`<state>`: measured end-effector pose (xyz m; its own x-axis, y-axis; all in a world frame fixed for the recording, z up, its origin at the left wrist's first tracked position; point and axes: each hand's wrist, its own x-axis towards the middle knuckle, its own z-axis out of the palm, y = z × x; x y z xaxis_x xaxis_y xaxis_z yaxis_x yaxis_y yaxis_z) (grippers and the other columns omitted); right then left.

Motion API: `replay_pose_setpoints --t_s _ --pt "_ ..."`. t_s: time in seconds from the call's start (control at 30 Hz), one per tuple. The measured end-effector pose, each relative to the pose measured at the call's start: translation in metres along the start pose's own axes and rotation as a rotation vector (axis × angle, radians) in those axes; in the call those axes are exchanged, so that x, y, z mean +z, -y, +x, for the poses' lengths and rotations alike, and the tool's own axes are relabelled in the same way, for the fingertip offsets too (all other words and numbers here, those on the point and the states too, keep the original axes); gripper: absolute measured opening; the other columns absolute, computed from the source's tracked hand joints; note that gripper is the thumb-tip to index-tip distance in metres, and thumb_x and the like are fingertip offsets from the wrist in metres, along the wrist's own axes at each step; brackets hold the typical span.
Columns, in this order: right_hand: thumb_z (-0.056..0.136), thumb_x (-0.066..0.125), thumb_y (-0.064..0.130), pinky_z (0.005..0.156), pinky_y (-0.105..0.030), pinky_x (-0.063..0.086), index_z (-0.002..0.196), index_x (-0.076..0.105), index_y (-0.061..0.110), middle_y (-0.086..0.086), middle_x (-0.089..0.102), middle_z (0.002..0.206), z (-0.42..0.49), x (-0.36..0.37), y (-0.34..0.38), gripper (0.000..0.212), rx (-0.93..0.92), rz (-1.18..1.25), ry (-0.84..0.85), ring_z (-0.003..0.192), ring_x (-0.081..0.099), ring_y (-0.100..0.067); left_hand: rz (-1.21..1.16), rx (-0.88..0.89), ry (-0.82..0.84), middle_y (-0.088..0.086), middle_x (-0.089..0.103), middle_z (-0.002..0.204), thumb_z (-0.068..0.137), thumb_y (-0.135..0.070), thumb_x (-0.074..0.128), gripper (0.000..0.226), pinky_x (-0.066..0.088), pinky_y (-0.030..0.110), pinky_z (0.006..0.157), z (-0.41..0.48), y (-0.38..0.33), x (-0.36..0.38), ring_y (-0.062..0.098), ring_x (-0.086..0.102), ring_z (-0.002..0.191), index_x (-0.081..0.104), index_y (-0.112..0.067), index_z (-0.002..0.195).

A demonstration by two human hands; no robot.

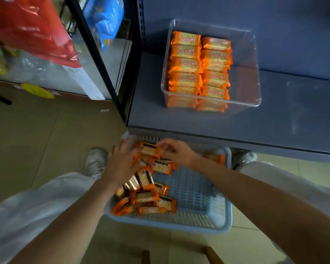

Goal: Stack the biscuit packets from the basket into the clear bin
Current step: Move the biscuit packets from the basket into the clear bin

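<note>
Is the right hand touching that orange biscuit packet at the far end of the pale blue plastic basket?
Touching. The head view shows the right hand curling its fingers onto the right end of the orange biscuit packet, no gap.

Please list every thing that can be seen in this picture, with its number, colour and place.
Clear bin: one, transparent, on the shelf.
Stacked biscuit packets: two rows, layered, orange, in the bin's left part.
Basket: one, light blue, on the floor.
Loose biscuit packets: about a dozen, orange, in the basket's left half.
Shelf: one, grey-blue, upper right.
Red bag: one, upper left.
Blue bag: one, top centre.
Shoes: two, white, beside the basket.
Left hand: flat on loose packets.
Right hand: pinches the top packet.
</note>
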<state>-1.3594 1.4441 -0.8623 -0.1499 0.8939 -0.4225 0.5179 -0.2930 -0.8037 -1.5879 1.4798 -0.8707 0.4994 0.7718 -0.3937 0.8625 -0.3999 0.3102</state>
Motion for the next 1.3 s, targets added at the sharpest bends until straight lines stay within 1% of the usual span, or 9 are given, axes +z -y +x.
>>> replay_pose_setpoints --t_s 0.07,0.17,0.27,0.37,0.57,0.73,0.97,1.13,1.3 --pt "0.092 0.059 0.007 0.075 -0.018 0.044 0.127 0.056 0.004 -0.006 0.057 0.098 0.004 0.031 -0.015 0.035 0.095 -0.001 0.145 0.090 0.053 -0.014 -0.038 -0.099 0.078 0.020 0.019 0.156 0.083 -0.062 0.018 0.070 0.016 0.054 0.113 -0.013 0.021 0.020 0.042 0.019 0.143 0.044 -0.032 0.142" --pt "0.092 0.056 -0.002 0.075 -0.010 0.044 0.139 0.044 0.004 -0.016 0.052 0.125 0.015 0.069 -0.035 0.048 0.193 -0.004 0.226 0.104 0.051 -0.018 -0.112 -0.145 0.165 0.019 0.002 0.159 0.097 -0.044 0.043 0.058 0.030 0.049 0.111 -0.024 0.046 0.049 0.041 0.023 0.142 0.026 -0.027 0.151" --pt "0.093 0.057 0.012 0.088 -0.030 0.049 0.139 0.046 0.019 -0.009 0.049 0.134 0.031 0.098 -0.055 0.048 0.236 -0.153 0.207 0.109 0.058 -0.024 -0.186 -0.159 0.239 0.010 -0.007 0.161 0.098 -0.035 0.047 0.065 0.037 0.043 0.107 -0.029 0.063 0.070 0.034 0.025 0.143 0.016 -0.019 0.153" --pt "0.094 0.055 0.014 0.096 -0.035 0.047 0.139 0.046 0.021 -0.009 0.037 0.136 0.043 0.117 -0.066 0.047 0.253 -0.132 0.238 0.110 0.055 -0.026 -0.225 -0.135 0.196 0.003 -0.009 0.161 0.097 -0.031 0.050 0.067 0.042 0.040 0.103 -0.031 0.073 0.083 0.028 0.023 0.144 0.017 -0.016 0.153" --pt "0.087 0.061 0.001 0.098 -0.021 0.035 0.115 0.064 0.010 -0.011 0.041 0.132 0.051 0.127 -0.082 0.030 0.177 -0.086 0.239 0.123 0.043 -0.021 -0.267 -0.118 0.120 -0.002 -0.010 0.161 0.096 -0.028 0.051 0.064 0.047 0.034 0.092 -0.033 0.077 0.091 0.020 0.042 0.134 0.022 -0.016 0.152" --pt "0.079 0.072 0.002 0.087 -0.023 0.043 0.100 0.074 0.015 -0.003 0.048 0.104 0.047 0.117 -0.089 0.025 0.188 -0.092 0.168 0.099 0.053 -0.020 -0.258 -0.148 0.131 -0.004 -0.014 0.160 0.097 -0.027 0.051 0.066 0.049 0.036 0.090 -0.034 0.071 0.091 0.021 0.048 0.127 0.017 -0.017 0.153" --pt "0.084 0.065 -0.007 0.073 -0.017 0.055 0.098 0.068 -0.003 -0.007 0.065 0.103 0.029 0.068 -0.063 0.014 0.284 0.449 -0.074 0.084 0.063 -0.006 -0.125 -0.138 0.000 0.011 0.016 0.156 0.090 -0.034 0.060 0.058 0.029 0.049 0.112 -0.024 0.046 0.072 0.031 0.022 0.142 0.041 -0.017 0.142" --pt "0.087 0.065 0.000 0.081 -0.031 0.058 0.091 0.066 0.012 -0.014 0.065 0.099 0.019 0.047 -0.042 0.013 0.261 0.663 -0.094 0.086 0.067 -0.021 -0.514 0.001 0.035 -0.003 0.045 0.134 0.076 -0.035 0.077 0.063 0.046 0.043 0.094 -0.014 -0.001 0.055 0.019 0.051 0.118 0.042 -0.031 0.129" --pt "0.092 0.056 0.000 0.077 -0.032 0.058 0.113 0.060 0.008 -0.010 0.063 0.096 0.009 0.028 -0.035 0.024 0.281 0.720 -0.019 0.078 0.065 -0.016 -0.671 0.011 -0.092 -0.008 0.065 0.103 0.092 -0.030 0.061 0.027 0.049 0.030 0.074 -0.014 -0.024 0.033 0.007 0.062 0.087 0.053 -0.025 0.118"
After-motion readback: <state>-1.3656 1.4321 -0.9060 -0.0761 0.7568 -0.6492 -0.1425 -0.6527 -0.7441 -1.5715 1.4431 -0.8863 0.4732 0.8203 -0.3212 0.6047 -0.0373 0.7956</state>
